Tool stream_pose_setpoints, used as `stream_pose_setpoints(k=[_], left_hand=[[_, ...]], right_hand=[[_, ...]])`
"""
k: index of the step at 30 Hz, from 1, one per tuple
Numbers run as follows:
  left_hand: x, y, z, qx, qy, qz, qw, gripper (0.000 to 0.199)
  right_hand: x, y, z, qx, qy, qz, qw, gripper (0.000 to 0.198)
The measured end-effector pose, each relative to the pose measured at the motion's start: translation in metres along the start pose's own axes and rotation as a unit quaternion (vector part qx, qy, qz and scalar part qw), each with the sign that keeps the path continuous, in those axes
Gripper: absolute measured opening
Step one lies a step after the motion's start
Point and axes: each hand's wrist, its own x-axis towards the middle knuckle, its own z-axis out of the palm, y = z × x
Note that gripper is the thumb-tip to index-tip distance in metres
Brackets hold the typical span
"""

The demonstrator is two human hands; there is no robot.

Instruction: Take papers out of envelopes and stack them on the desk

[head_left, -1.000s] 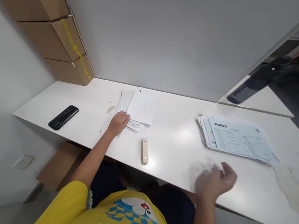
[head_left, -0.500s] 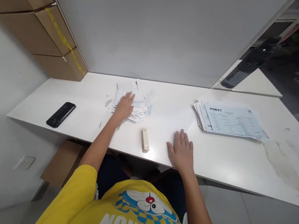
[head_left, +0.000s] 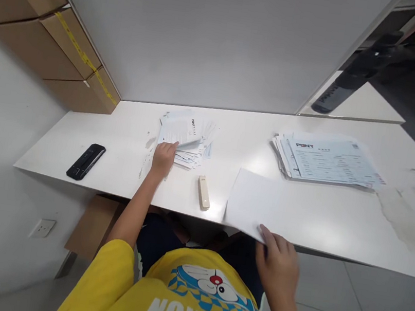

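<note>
Since half a second ago, the right hand point(head_left: 278, 262) has gone from lying flat over the table to the front edge, where it's got a white sheet point(head_left: 253, 201) by its near right corner. The left hand point(head_left: 163, 159) was spread on top of the loose paper pile point(head_left: 180, 129) and has now slid back to the pile's near left side.

So the right one is pinching: fingertips over the sheet, thumb tucked under. The sheet is plain on the side facing up, no print I can make out, and its near edge is bowed and lifted a bit by the table edge, just right of the cream stapler point(head_left: 204, 193).

Left hand has its fingers curled at the pile, and the top slip, with some dark print, is bent up near the fingertips. Can't tell if it's really pinched or just pushed, since the thumb is hidden. The pile is pretty messy, white and bluish slips fanned out with ragged edges.

Over on the right is a much bigger stack of pale-blue forms point(head_left: 331, 161), bold dark header, rows of small text, left edges fanned. Black phone point(head_left: 86, 162) lies off to the left on the white tabletop point(head_left: 242, 134).
</note>
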Motion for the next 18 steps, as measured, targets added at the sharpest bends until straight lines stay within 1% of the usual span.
stream_pose_setpoints(k=[1,2,3,4,5,6,7,8,9,10,12,13,15,16,17,18], left_hand=[[-0.008,0.011,-0.004,-0.01,0.023,-0.001,1.0,0.04],[-0.018,0.027,-0.008,-0.027,0.043,0.0,0.999,0.04],[-0.029,0.047,-0.01,-0.052,0.052,0.011,0.997,0.039],[-0.042,0.072,-0.012,-0.083,0.041,0.029,0.995,0.039],[-0.054,0.1,-0.012,-0.112,0.021,0.057,0.992,0.04],[-0.066,0.129,-0.011,-0.133,-0.006,0.1,0.986,0.04],[-0.075,0.159,-0.009,-0.146,-0.035,0.149,0.977,0.041],[-0.082,0.187,-0.006,-0.152,-0.06,0.197,0.967,0.041],[-0.086,0.211,-0.003,-0.154,-0.08,0.24,0.955,0.04],[-0.088,0.232,-0.001,-0.156,-0.095,0.274,0.944,0.038],[-0.086,0.258,-0.001,-0.173,-0.128,0.312,0.925,0.035],[-0.084,0.264,-0.002,-0.195,-0.146,0.321,0.915,0.035],[-0.081,0.267,-0.007,-0.269,-0.176,0.324,0.89,0.035],[-0.079,0.265,-0.009,-0.314,-0.181,0.316,0.876,0.034],[-0.076,0.261,-0.011,-0.359,-0.179,0.299,0.866,0.033],[-0.073,0.257,-0.012,-0.398,-0.169,0.264,0.862,0.032]], right_hand=[[-0.001,-0.003,-0.006,0.048,0.027,0.043,0.998,0.035],[0.0,-0.007,-0.011,0.103,0.06,0.096,0.988,0.033],[0.003,-0.012,-0.015,0.164,0.098,0.157,0.969,0.032],[0.007,-0.019,-0.018,0.231,0.134,0.217,0.939,0.032],[0.013,-0.027,-0.021,0.304,0.16,0.27,0.899,0.032],[0.018,-0.034,-0.022,0.38,0.175,0.309,0.854,0.033],[0.022,-0.041,-0.023,0.452,0.173,0.33,0.81,0.033],[0.024,-0.046,-0.023,0.513,0.159,0.338,0.773,0.034],[0.025,-0.049,-0.022,0.553,0.135,0.341,0.748,0.034],[0.024,-0.05,-0.022,0.574,0.108,0.346,0.734,0.036],[0.018,-0.045,-0.02,0.569,0.067,0.375,0.728,0.039],[0.015,-0.04,-0.019,0.556,0.059,0.393,0.73,0.04],[0.009,-0.025,-0.019,0.527,0.065,0.416,0.738,0.041],[0.007,-0.015,-0.022,0.51,0.075,0.415,0.75,0.042],[0.006,-0.005,-0.025,0.484,0.08,0.402,0.773,0.043],[0.006,0.005,-0.031,0.447,0.078,0.381,0.805,0.044]])
